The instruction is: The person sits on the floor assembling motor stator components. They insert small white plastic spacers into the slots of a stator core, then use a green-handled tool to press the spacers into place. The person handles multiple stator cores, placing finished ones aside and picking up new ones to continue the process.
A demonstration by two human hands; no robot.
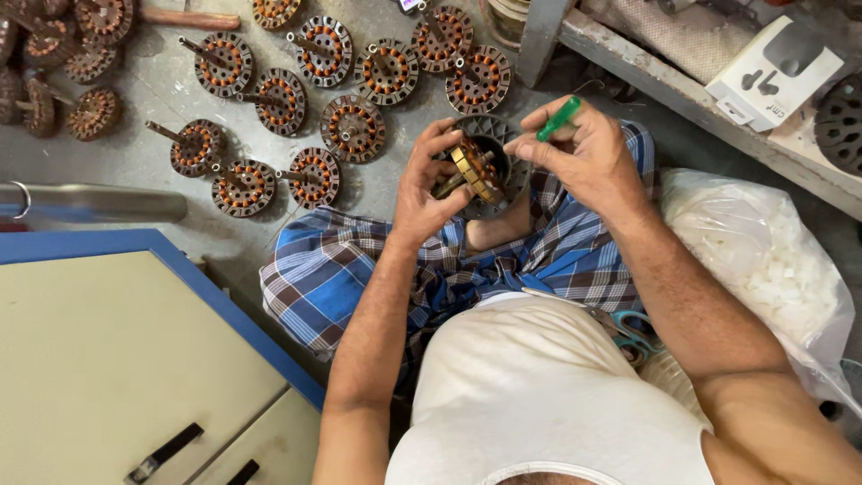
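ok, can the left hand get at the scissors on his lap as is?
Probably not right away: the left hand is gripping the wound coil, and the scissors lie under the right forearm, across the body.

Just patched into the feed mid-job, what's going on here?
A seated person holds a wound stator in the left hand over the lap. The right hand pinches a green tool just above it. About a dozen similar stators lie on the floor ahead, a plastic bag sits at the right, and scissors rest by the hip.
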